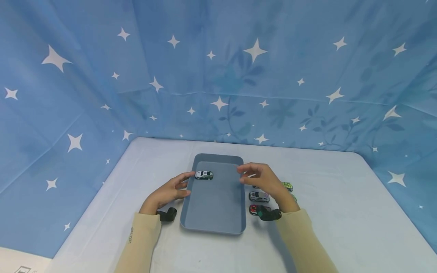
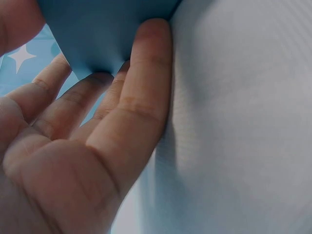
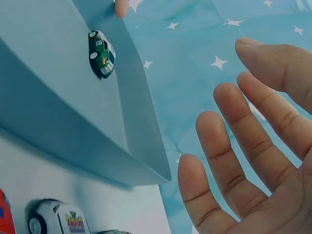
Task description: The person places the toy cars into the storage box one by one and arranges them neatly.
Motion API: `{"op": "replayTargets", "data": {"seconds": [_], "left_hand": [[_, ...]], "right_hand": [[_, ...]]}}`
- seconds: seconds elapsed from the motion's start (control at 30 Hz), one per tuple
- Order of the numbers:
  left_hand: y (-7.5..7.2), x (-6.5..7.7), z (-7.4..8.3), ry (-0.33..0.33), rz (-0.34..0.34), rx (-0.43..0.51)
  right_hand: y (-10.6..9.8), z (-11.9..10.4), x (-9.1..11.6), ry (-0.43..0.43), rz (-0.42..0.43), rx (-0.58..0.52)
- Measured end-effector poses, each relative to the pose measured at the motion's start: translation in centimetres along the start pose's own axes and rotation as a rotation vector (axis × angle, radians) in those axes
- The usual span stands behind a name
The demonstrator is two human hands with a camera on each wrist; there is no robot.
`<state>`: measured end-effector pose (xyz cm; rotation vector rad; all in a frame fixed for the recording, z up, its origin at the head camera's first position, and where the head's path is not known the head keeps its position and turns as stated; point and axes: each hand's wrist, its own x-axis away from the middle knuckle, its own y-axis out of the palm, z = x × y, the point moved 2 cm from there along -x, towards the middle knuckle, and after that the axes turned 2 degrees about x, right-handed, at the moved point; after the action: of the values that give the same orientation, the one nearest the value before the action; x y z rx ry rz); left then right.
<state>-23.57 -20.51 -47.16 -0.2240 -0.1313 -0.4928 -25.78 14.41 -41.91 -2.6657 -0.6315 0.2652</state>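
Note:
A blue-grey rectangular tray (image 1: 215, 204) lies on the white-covered table, and a small white and green toy car (image 1: 203, 174) sits inside it near the left wall. My left hand (image 1: 170, 192) is at the tray's left side; its fingertips press the outer wall (image 2: 107, 34) in the left wrist view, fingers fairly straight. Over the tray's right rim hovers my right hand (image 1: 260, 178), its fingers relaxed and spread with nothing between them. The right wrist view shows that palm (image 3: 273, 209) apart from the tray, with the green-sided car (image 3: 102, 54) beyond.
Right of the tray, partly under my right arm, stand several toy cars: a silver one (image 1: 259, 196), a red one (image 1: 254, 209) and a yellow-green one (image 1: 288, 186). A blue star-patterned curtain (image 1: 218, 76) rises behind the table (image 1: 341, 212).

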Motion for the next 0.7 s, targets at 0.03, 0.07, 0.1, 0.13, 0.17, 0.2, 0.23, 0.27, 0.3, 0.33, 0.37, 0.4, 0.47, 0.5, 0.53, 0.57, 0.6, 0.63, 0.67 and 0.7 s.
{"op": "replayTargets", "data": {"seconds": [0.03,0.07,0.1,0.13,0.17,0.2,0.23,0.27,0.3,0.33,0.37,0.4,0.47,0.5,0.53,0.57,0.6,0.63,0.67,0.7], "left_hand": [[0.0,0.0,0.0,0.001,-0.002,-0.001],[0.0,0.0,0.0,0.001,-0.002,0.001],[0.0,0.0,0.0,0.001,-0.002,0.0],[0.0,0.0,0.1,0.001,-0.002,0.001],[0.0,0.0,0.1,0.002,-0.002,0.001],[0.0,0.0,0.1,0.0,0.0,0.003],[0.0,0.0,0.1,-0.001,-0.001,0.004],[0.0,0.0,0.1,-0.001,-0.001,0.006],[0.0,0.0,0.1,-0.002,-0.001,0.004],[0.0,0.0,0.1,-0.004,-0.001,0.005],[0.0,-0.1,0.1,-0.008,0.002,0.005],[0.0,-0.1,0.1,-0.008,0.002,0.001],[0.0,0.0,0.1,-0.011,0.006,-0.002],[0.0,0.0,0.1,-0.013,0.009,0.0],[0.0,0.0,0.1,-0.013,0.01,0.0],[0.0,0.0,0.1,-0.014,0.014,0.003],[0.0,0.1,0.2,-0.01,0.01,-0.001],[0.0,0.1,0.2,-0.013,0.012,0.003],[0.0,0.0,0.2,-0.01,0.008,0.0],[0.0,0.0,0.2,-0.009,0.006,-0.002]], "right_hand": [[-0.1,0.0,0.1,0.005,0.002,0.0],[-0.2,0.0,0.2,0.011,0.003,-0.001],[-0.2,0.0,0.3,0.017,0.005,0.001],[-0.3,0.1,0.4,0.023,0.007,0.004],[-0.4,0.2,0.5,0.027,0.007,0.003],[-0.4,0.2,0.6,0.028,0.007,0.005],[-0.5,0.4,0.6,0.032,0.01,0.006],[-0.5,0.4,0.7,0.034,0.011,0.007],[-0.5,0.5,0.7,0.036,0.013,0.009],[-0.6,0.6,0.8,0.035,0.014,0.009],[-0.6,0.7,0.9,0.035,0.015,0.011],[-0.6,0.8,1.0,0.037,0.018,0.014],[-0.7,0.9,1.1,0.034,0.021,0.017],[-0.8,1.1,1.2,0.033,0.023,0.02],[-0.8,1.2,1.3,0.03,0.025,0.021],[-0.9,1.3,1.4,0.028,0.026,0.022],[-1.0,1.4,1.5,0.025,0.028,0.021],[-1.1,1.5,1.6,0.025,0.032,0.023],[-1.2,1.7,1.7,0.026,0.034,0.027],[-1.4,1.8,1.8,0.03,0.037,0.033]]}}
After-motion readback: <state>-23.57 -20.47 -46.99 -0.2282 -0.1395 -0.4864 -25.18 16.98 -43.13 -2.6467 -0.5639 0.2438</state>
